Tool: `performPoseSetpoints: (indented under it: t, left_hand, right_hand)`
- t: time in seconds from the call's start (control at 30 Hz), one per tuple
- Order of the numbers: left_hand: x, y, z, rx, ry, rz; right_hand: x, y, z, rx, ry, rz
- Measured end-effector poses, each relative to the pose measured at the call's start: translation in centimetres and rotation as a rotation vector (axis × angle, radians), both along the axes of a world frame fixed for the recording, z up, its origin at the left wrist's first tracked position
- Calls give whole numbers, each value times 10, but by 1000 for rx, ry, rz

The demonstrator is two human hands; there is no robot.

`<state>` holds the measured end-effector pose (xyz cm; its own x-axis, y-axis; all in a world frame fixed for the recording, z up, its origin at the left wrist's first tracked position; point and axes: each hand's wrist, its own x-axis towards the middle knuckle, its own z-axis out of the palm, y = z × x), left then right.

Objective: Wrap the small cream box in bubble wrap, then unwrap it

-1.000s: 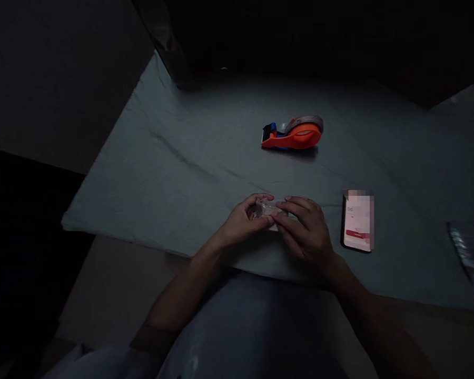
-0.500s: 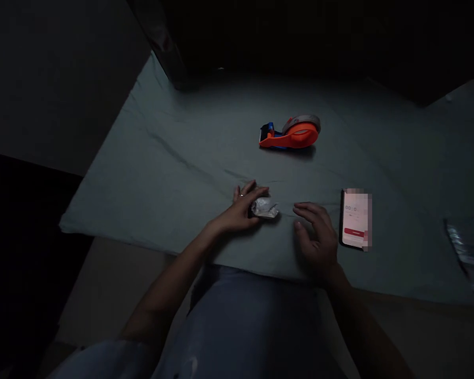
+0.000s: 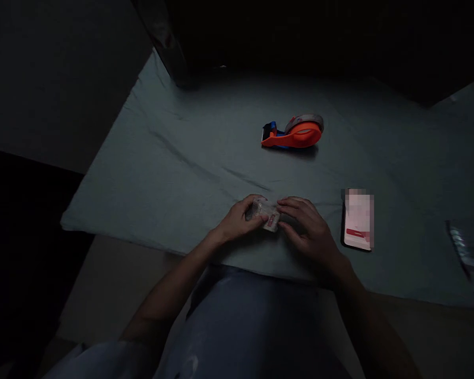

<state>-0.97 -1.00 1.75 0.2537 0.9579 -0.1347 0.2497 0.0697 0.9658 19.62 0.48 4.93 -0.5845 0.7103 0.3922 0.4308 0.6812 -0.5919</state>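
Note:
A small wrapped packet (image 3: 272,221) with a clear, shiny covering and a red mark lies between my hands, low over the cloth-covered table. My left hand (image 3: 243,218) grips its left side, thumb across the near face and fingers behind. At the packet's right edge is my right hand (image 3: 308,226), its fingers curved and its thumb apart from them; the fingertips are at the edge, and whether they press on it is hard to tell in the dim light.
An orange and blue tape dispenser (image 3: 296,134) lies beyond my hands. To the right are a lit phone (image 3: 357,221) and a shiny plastic bag (image 3: 472,252) on the greenish tablecloth (image 3: 142,184). A dark object stands along the far side.
My right hand has moved left to the packet. The packet has turned, so its red mark now shows, and my left thumb has come over it.

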Motion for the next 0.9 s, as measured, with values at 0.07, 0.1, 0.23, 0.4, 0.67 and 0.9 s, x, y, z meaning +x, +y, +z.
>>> performPoseSetpoints:
  t: [0.07, 0.1, 0.23, 0.4, 0.67, 0.9]
  left_hand:
    - [1, -3, 7, -71, -51, 24]
    - [0, -5, 10, -92, -53, 33]
    - [0, -12, 18, -126, 24, 60]
    - [2, -19, 23, -119, 130, 51]
    - [6, -24, 30, -141, 203, 20]
    - [4, -27, 21, 13, 120, -95]
  right_hand:
    - [1, 0, 3, -13, -19, 17]
    - [2, 0, 5, -25, -24, 26]
    - [2, -2, 15, -96, -48, 63]
    - [-2, -4, 19, -72, -109, 63]
    - [-7, -11, 11, 41, -138, 24]
    - [-1, -8, 3, -232, 134, -305]
